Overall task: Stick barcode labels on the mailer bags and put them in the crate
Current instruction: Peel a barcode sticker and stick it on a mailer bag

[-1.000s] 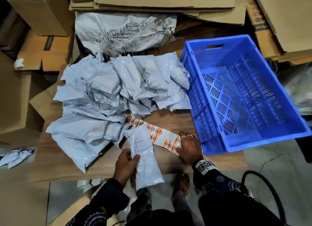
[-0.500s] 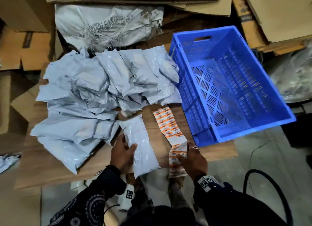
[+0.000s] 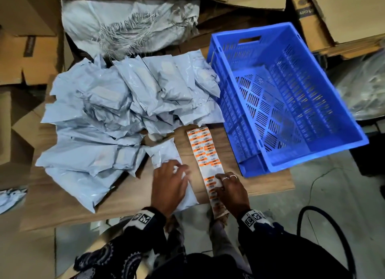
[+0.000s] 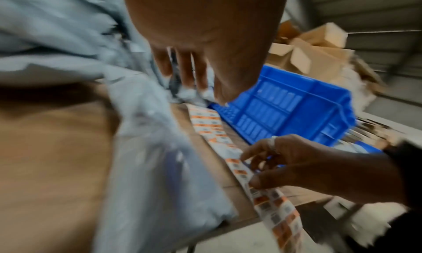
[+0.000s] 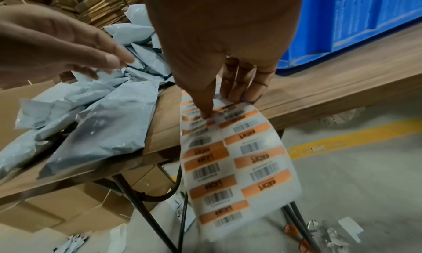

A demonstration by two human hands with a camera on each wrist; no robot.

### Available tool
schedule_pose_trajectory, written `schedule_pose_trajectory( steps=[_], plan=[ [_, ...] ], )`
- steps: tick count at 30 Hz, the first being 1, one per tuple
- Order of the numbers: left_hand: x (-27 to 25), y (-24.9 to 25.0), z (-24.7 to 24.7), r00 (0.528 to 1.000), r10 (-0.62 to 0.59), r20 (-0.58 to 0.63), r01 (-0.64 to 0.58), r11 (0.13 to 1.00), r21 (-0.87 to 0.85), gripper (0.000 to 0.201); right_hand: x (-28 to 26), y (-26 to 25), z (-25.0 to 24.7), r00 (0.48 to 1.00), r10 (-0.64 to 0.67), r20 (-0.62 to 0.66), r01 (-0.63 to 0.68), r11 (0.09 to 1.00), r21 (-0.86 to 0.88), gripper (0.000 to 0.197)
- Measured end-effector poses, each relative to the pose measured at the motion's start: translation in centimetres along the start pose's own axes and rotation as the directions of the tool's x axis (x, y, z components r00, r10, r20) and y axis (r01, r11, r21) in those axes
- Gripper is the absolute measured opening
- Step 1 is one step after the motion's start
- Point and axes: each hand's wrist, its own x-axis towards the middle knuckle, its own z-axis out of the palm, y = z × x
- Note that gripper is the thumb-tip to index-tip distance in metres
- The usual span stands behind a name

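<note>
One grey mailer bag (image 3: 164, 151) lies lengthwise on the wooden table (image 3: 260, 185), in front of a big pile of mailer bags (image 3: 116, 103). My left hand (image 3: 173, 174) rests flat on this bag with its fingers spread. To the right of the bag lies an orange-and-white barcode label strip (image 3: 205, 147), its near end hanging over the table's front edge. My right hand (image 3: 223, 185) pinches the strip there, thumb on top (image 5: 205, 110) and fingers behind. The blue crate (image 3: 312, 99) stands empty at the right.
A large grey sack (image 3: 129, 22) lies behind the pile. Cardboard boxes (image 3: 27, 55) and flat sheets surround the table. A black hose (image 3: 325, 216) loops on the floor at the right. The crate overhangs the table's right edge.
The label strip swung from a diagonal to lie alongside the bag, its end now over the front edge. My left hand moved from the bag's side onto its top.
</note>
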Motion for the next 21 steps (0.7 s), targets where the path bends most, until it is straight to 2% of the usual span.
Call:
schedule_pose_trajectory(
  steps=[2,4,6,9,12,16,21],
  plan=[
    [1.1,1.3,1.3,0.97,0.204,0.133,-0.203,0.979,-0.021,0.027,0.1,-0.1,-0.1,1.0,-0.024,0.0,0.024,1.0,0.001,0.053],
    [2.2,2.1,3.0,0.919,0.297,0.259,-0.302,0.953,-0.024,0.035,0.1,-0.2,-0.3,0.998,-0.058,-0.006,0.058,0.998,0.025,0.052],
    [3.1,2.4,4.3,0.86,0.312,0.403,-0.339,0.941,-0.006,0.033,0.0,0.0,-0.3,0.994,-0.103,-0.028,0.105,0.992,0.072,0.05],
    [3.8,2.5,5.2,0.782,0.221,0.582,-0.31,0.949,0.056,0.034,0.2,-0.1,-0.4,0.995,-0.094,-0.012,0.095,0.992,0.083,0.046],
    [4.0,2.3,5.6,0.768,0.163,0.62,-0.27,0.959,0.082,0.037,0.7,0.0,-0.1,0.997,-0.073,0.001,0.072,0.992,0.104,0.04],
    [4.3,1.8,5.8,0.756,0.167,0.633,-0.281,0.956,0.084,0.037,1.5,-0.4,0.0,1.0,-0.008,0.001,0.008,0.991,0.13,0.02],
    [4.5,1.4,6.2,0.774,0.185,0.606,-0.277,0.959,0.061,0.036,2.2,-0.7,0.2,0.997,-0.013,-0.073,0.021,0.993,0.114,0.008]
  ],
)
